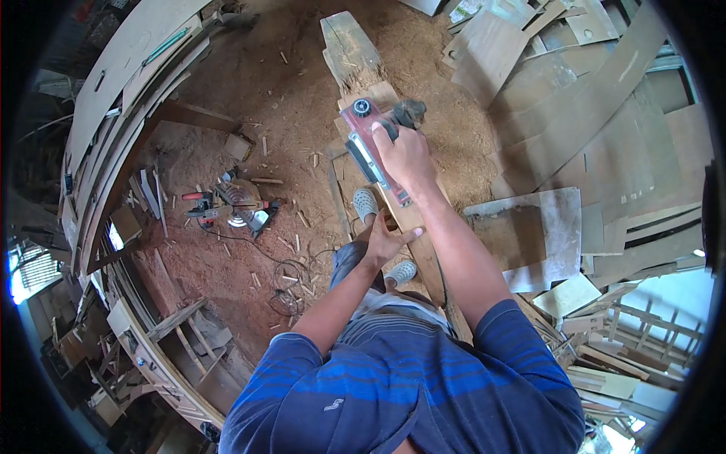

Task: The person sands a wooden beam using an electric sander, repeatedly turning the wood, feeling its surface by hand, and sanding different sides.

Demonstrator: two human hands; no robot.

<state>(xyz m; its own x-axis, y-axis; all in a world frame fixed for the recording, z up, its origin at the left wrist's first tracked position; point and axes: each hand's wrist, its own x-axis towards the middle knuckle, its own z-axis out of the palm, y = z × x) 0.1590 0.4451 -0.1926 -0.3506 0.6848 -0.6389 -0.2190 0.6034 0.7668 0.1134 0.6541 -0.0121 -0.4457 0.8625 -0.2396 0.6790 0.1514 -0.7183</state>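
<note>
A red electric hand planer [358, 119] with a black knob lies along a long wooden board [409, 219] that runs away from my body. My right hand [404, 157] is closed around the planer's handle from above. Nearer to me, my left hand [387, 244] holds the board's left edge, its thumb on the top face; the other fingers are partly hidden at the side. Past the planer, the board's far end meets a rough, weathered timber piece [352, 49] covered with shavings.
On the floor at left stands a miter saw [238, 206] with its cord [287, 284] coiled nearby. Shavings and wood scraps litter the ground. Curved stacked panels [113, 98] rise at far left; sheets of plywood [605, 151] pile up at right. My shoes [366, 203] stand left of the board.
</note>
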